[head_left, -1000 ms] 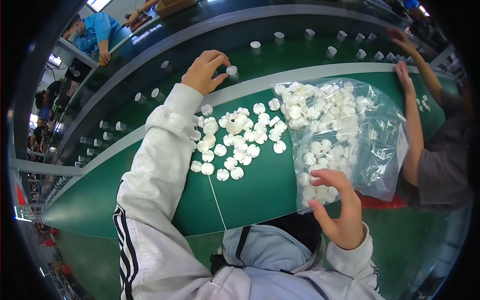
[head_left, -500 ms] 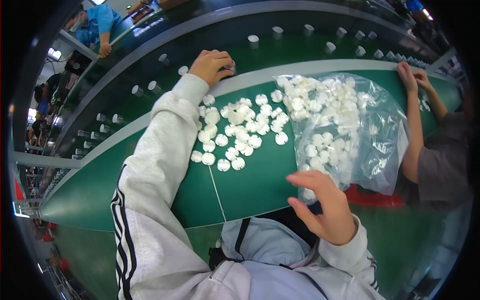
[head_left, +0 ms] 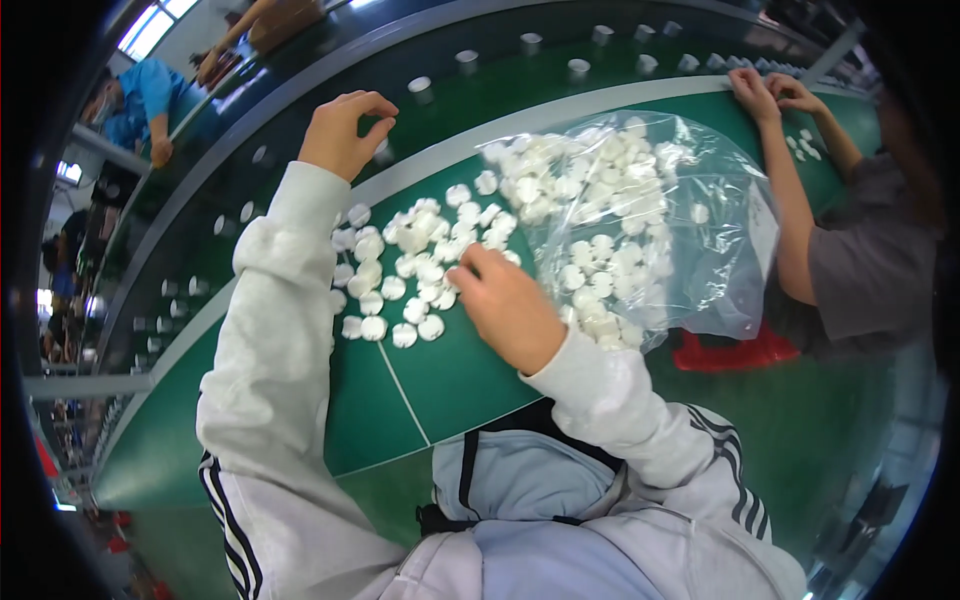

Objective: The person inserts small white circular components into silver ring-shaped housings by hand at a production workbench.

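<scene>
Loose white round caps (head_left: pixel 410 262) lie in a pile on the green table (head_left: pixel 440 380). My right hand (head_left: pixel 505 305) rests on the pile's right edge, fingertips bent down onto the caps; the back of the hand hides what they pinch. My left hand (head_left: pixel 345 130) reaches far out over the dark conveyor belt (head_left: pixel 300 110), thumb and fingers curved apart just above a white cap (head_left: pixel 384 152) on the belt. A clear plastic bag (head_left: pixel 700 250) full of the same white caps lies just right of my right hand.
More white caps (head_left: pixel 420 88) ride spaced along the belt. A co-worker at the right has both hands (head_left: pixel 765 92) at the table's far edge, an arm beside the bag. A red object (head_left: pixel 740 352) lies under the bag's near edge. People sit beyond the belt.
My right hand moved from the bag's near corner left and forward onto the loose pile. My left hand stayed at the belt; its fingers have spread from the cap it was pinching.
</scene>
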Demonstrator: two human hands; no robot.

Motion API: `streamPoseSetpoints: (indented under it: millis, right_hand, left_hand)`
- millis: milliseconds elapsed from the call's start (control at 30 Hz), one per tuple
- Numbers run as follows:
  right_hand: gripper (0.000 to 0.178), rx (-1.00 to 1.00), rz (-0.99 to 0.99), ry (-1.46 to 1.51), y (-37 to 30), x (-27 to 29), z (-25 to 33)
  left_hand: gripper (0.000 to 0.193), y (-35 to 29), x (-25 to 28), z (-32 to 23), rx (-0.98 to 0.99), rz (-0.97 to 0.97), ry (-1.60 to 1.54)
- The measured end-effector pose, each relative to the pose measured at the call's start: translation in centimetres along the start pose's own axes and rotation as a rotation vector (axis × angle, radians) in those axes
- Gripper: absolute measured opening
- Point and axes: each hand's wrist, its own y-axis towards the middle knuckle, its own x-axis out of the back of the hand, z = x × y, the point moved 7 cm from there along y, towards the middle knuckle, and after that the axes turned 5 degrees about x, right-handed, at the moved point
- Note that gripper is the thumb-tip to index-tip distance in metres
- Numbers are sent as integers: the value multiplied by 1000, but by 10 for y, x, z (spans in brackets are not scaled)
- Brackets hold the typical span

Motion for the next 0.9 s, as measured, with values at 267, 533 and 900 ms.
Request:
streamPoseSetpoints:
  millis: [267, 533, 900]
  right_hand:
    - [19, -84, -77, 224, -7, 26, 14]
    - [41, -270, 97, 718, -53, 80, 33]
    - [41, -405, -89, 1158, -65, 137, 17]
  left_hand:
    - [43, 94, -83, -63, 26, 41, -374]
    - [44, 156, -178, -118, 78, 10, -295]
    - [26, 93, -68, -119, -99, -24, -676]
